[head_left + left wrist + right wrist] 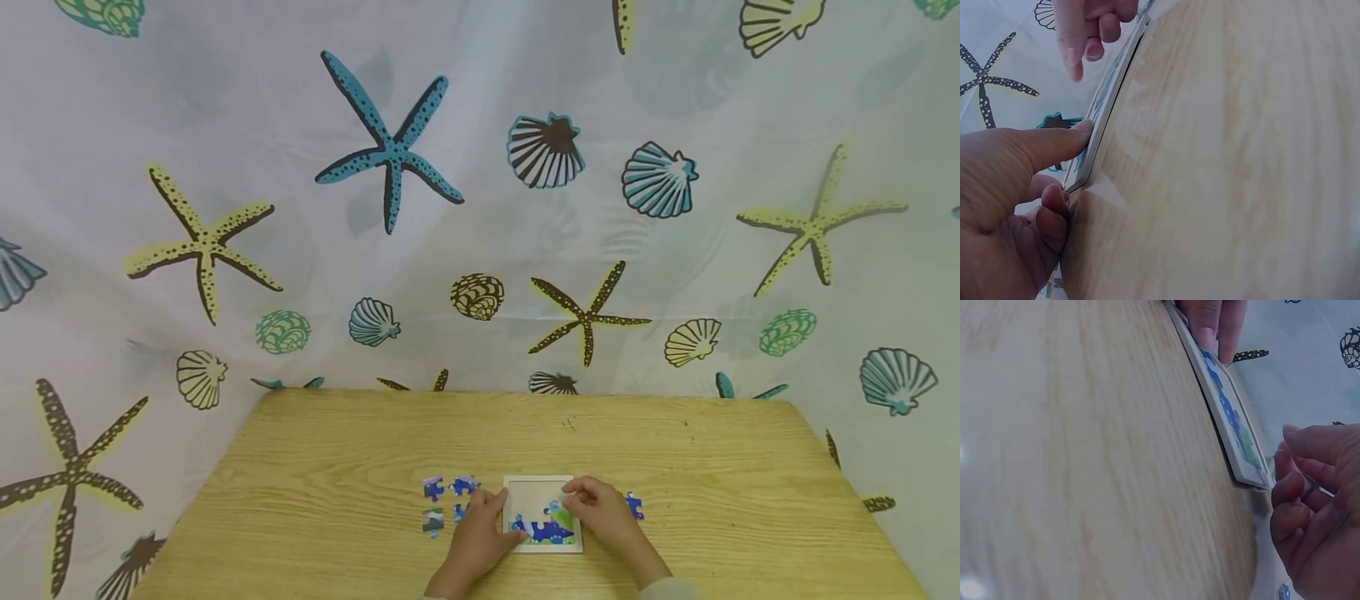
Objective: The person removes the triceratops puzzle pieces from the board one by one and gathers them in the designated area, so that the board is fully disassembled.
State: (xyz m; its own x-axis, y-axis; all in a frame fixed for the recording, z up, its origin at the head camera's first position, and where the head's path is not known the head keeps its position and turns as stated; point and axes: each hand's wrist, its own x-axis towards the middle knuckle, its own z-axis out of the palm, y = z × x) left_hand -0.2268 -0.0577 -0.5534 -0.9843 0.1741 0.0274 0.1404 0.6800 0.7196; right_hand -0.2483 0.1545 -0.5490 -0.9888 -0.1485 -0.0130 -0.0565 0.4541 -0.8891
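A square puzzle tray [542, 478] with a pale rim lies on the table, its lower part filled with blue and green jigsaw pieces [551, 532]. My left hand [480, 537] grips the tray's left side; in the left wrist view the thumb [1063, 144] presses on the rim, with the other fingers curled beside it. Over the tray's right edge, my right hand [603, 512] has thumb and forefinger brought together. A thin pale edge, apparently of a puzzle piece [1324, 490], shows between its curled fingers in the right wrist view; its picture is hidden.
Several loose puzzle pieces [433, 489] lie left of the tray, one partly behind the left hand. Another blue piece [634, 505] lies just right of the right hand. The wooden table [337, 467] ends at a curtain [480, 233] printed with starfish and shells.
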